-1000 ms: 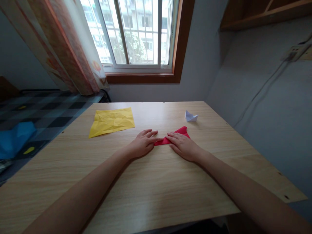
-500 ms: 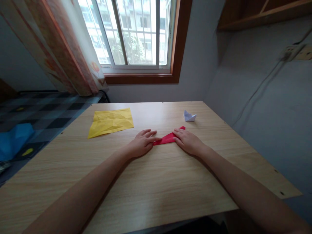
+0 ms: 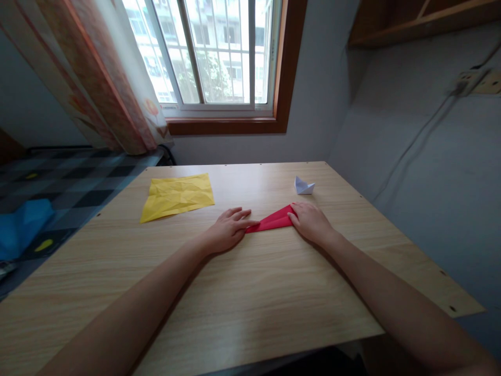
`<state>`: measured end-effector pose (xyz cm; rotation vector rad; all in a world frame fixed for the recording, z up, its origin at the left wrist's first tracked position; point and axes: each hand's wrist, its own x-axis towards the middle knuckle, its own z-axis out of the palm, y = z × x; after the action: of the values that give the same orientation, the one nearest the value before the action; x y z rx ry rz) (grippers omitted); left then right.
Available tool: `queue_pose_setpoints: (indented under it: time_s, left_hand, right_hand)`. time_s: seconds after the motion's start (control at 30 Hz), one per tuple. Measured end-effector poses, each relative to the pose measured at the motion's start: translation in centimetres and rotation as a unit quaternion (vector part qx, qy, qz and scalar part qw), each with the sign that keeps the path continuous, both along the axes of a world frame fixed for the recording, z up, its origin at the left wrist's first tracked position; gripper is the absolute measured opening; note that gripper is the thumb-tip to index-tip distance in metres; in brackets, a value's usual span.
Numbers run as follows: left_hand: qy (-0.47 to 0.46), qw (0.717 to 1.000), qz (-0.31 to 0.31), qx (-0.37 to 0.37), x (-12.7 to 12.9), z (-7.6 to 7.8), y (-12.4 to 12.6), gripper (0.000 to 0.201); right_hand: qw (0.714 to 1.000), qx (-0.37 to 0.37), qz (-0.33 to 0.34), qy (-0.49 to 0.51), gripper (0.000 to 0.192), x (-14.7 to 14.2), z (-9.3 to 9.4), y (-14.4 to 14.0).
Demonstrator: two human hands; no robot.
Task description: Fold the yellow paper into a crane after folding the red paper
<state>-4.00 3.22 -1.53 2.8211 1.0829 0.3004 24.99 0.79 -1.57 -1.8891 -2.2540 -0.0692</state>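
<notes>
A red folded paper (image 3: 274, 218), a long narrow triangle with a crease along it, lies on the wooden table between my hands. Its point is towards the left and its wide end towards the right. My left hand (image 3: 229, 230) rests on the table with fingers spread, one finger touching the pointed end. At the wide end, my right hand (image 3: 311, 222) has its thumb and bent fingers on the paper. Those fingers cover the paper's right edge.
Yellow creased paper (image 3: 178, 196) lies at the table's back left. A small white paper boat (image 3: 304, 186) stands at the back right. Beyond the table (image 3: 250, 292) are a window and walls; a blue object (image 3: 25, 222) is on the checked bedding at left.
My right hand has slid to the right along the red paper to its wide end, uncovering more of its surface. My left hand has stayed in place.
</notes>
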Motion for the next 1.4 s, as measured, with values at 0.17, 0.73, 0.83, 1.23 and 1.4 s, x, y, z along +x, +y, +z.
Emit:
queue_pose_setpoints:
  time_s: [0.17,0.73,0.83,1.23,1.4]
  left_hand:
    - [0.008,1.000,0.002,-0.002,0.0,0.0,-0.1,0.044]
    - [-0.070,0.996,-0.019,-0.054,-0.8,0.8,0.4,0.051]
    - [-0.054,0.996,-0.030,-0.067,-1.5,0.9,0.8,0.049]
    - [-0.025,0.999,0.035,-0.027,-2.9,0.5,1.6,0.045]
    - [-0.075,0.996,0.030,-0.023,-2.9,0.0,2.1,0.047]
  right_hand:
    - [0.999,0.051,-0.003,0.007,0.047,-0.2,0.2,-0.2]
    - [0.983,-0.009,0.172,0.059,0.039,-1.5,0.1,-0.7]
    - [0.983,-0.011,0.171,0.060,0.039,-1.6,0.3,-0.8]
    - [0.988,-0.004,0.149,0.052,0.039,-1.8,0.3,-0.9]
    - [0.991,-0.006,0.123,0.059,0.039,-1.5,0.3,-0.7]
